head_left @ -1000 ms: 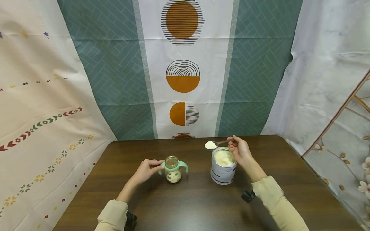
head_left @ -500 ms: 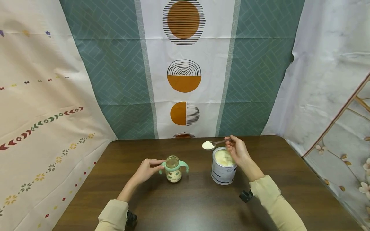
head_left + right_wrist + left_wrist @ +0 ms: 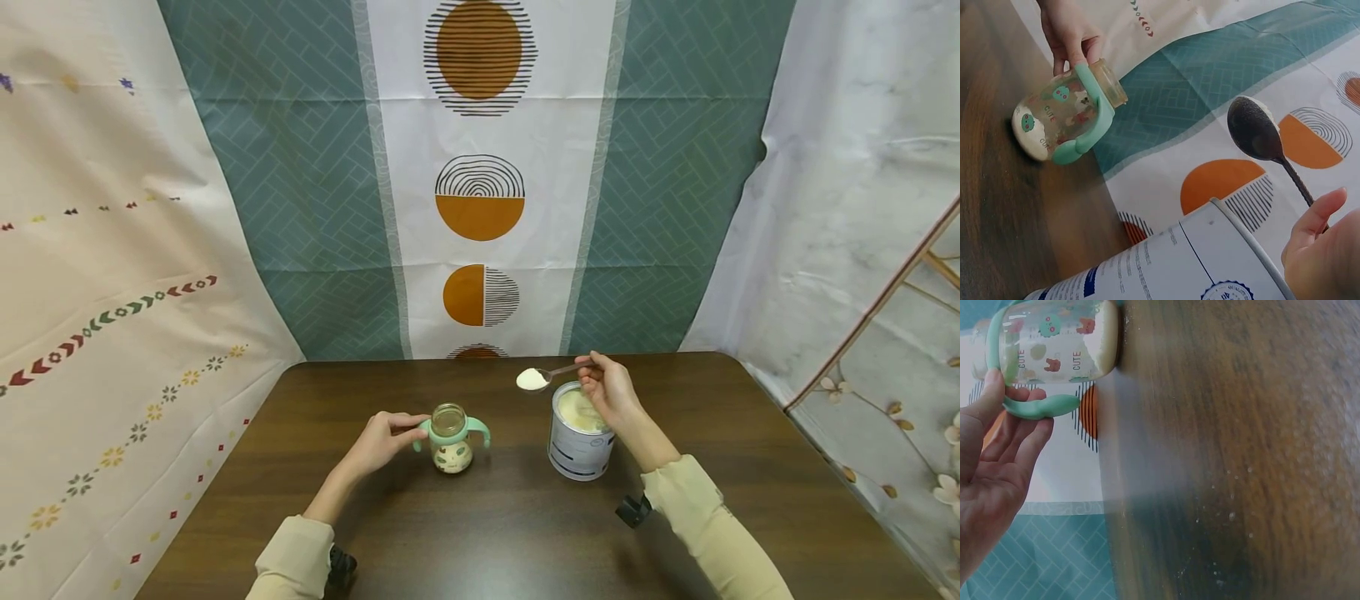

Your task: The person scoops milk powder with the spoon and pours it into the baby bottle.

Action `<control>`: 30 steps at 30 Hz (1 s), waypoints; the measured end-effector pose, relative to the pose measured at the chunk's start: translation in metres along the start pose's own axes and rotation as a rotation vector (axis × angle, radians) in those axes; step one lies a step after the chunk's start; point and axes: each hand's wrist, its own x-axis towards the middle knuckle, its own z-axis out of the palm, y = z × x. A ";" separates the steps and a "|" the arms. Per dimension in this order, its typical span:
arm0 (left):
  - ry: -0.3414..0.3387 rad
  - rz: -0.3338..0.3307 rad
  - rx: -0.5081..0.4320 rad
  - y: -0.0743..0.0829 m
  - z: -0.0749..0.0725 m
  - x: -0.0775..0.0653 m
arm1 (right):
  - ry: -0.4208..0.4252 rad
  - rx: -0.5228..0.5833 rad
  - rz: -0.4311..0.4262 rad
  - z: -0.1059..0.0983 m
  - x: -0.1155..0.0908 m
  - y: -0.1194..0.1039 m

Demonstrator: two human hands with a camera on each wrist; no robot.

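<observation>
A clear baby bottle point(image 3: 453, 456) with a mint-green two-handled collar stands upright and uncapped on the table. Pale powder covers its bottom, seen in the left wrist view through the printed wall of the bottle point(image 3: 1060, 340). My left hand point(image 3: 385, 443) pinches its left handle point(image 3: 1041, 407) between thumb and fingers. Raised above the table, my right hand point(image 3: 611, 390) grips the handle end of a dark metal spoon point(image 3: 1255, 130). Heaped pale powder point(image 3: 532, 379) fills the spoon's bowl, which is between bottle and can. Beneath that hand is an open can point(image 3: 579, 450) of powder.
The dark wooden table point(image 3: 480, 533) reaches back to a patterned cloth point(image 3: 480, 217). Other cloths hang at both sides. White specks point(image 3: 1232, 515) lie on the tabletop near the bottle.
My right hand has moved left with the loaded spoon, bringing its bowl past the can's left rim toward the bottle. My left hand and the bottle have stayed in place.
</observation>
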 end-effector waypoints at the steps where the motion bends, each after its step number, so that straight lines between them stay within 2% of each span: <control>1: 0.000 0.005 0.003 0.000 0.000 0.000 | -0.005 -0.001 -0.002 0.001 0.000 0.001; 11: -0.016 0.011 0.002 0.000 -0.001 -0.001 | -0.017 -0.082 -0.029 0.010 0.003 0.011; 21: -0.007 0.013 0.007 0.000 -0.001 0.001 | -0.045 -0.062 -0.008 0.017 0.003 0.016; 30: -0.003 0.011 0.005 0.000 0.000 0.000 | -0.066 -0.090 0.004 0.022 0.000 0.021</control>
